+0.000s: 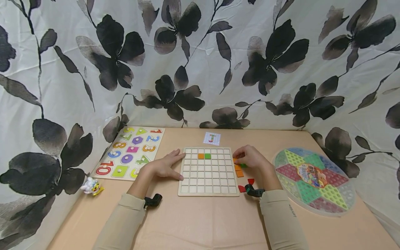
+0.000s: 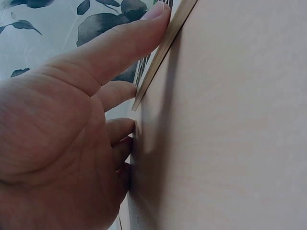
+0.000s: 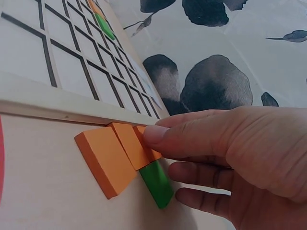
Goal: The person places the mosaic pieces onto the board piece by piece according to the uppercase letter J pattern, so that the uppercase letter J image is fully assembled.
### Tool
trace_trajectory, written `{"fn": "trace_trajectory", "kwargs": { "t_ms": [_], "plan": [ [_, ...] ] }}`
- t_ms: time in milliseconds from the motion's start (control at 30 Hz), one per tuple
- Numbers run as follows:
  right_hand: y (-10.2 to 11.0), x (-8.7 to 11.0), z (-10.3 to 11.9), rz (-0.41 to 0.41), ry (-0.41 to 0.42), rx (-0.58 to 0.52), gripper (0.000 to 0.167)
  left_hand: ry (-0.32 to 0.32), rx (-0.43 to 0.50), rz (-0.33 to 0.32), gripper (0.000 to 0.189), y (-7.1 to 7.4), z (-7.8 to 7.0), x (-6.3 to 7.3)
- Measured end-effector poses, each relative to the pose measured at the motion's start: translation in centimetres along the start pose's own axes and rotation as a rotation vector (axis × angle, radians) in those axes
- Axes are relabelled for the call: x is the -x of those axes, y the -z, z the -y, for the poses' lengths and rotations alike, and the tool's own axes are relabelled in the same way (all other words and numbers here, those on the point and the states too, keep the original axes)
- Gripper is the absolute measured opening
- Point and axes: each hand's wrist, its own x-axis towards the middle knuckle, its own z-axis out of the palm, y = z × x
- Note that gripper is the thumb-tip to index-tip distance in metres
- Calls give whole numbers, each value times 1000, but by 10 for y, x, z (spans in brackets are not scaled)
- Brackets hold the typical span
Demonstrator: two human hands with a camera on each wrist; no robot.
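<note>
A white grid board point(image 1: 204, 180) with a pale wooden rim lies in the middle of the table. One orange square tile point(image 1: 201, 156) and one green square tile point(image 1: 207, 156) sit side by side in its second row. My left hand point(image 1: 163, 166) rests spread along the board's left edge, thumb and fingertips against the rim. Beside the right rim, my right hand point(image 1: 252, 158) pinches the farthest orange tile point(image 3: 152, 154) between thumb and index finger. Two more orange tiles point(image 3: 106, 160) lie against the rim, and a green tile point(image 3: 156, 184) is just under the fingers.
Red pieces point(image 1: 251, 181) lie near the right wrist. A small pattern card point(image 1: 211, 138) lies behind the board. To the left are a number puzzle board point(image 1: 142, 140) and a small toy figure point(image 1: 92, 186); to the right, a round star-patterned game board point(image 1: 314, 180). Floral cloth point(image 1: 218, 69) hangs behind.
</note>
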Motion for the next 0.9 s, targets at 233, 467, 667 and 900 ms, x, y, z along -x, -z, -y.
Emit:
{"fn": "trace_trajectory", "kwargs": {
  "t_ms": [233,467,667,900],
  "plan": [
    [-4,0,-2,-16,-29,-1,21,-1,-9,0,109,0,0,0],
    [-5,-1,-3,-21,-29,12,19,-1,-12,1,109,0,-1,2],
    [-4,-1,-2,-20,-20,28,18,4,-5,0,109,0,-1,2],
    [-4,-1,-2,-13,-13,28,15,-1,-3,0,109,-1,0,1]
  ]
}}
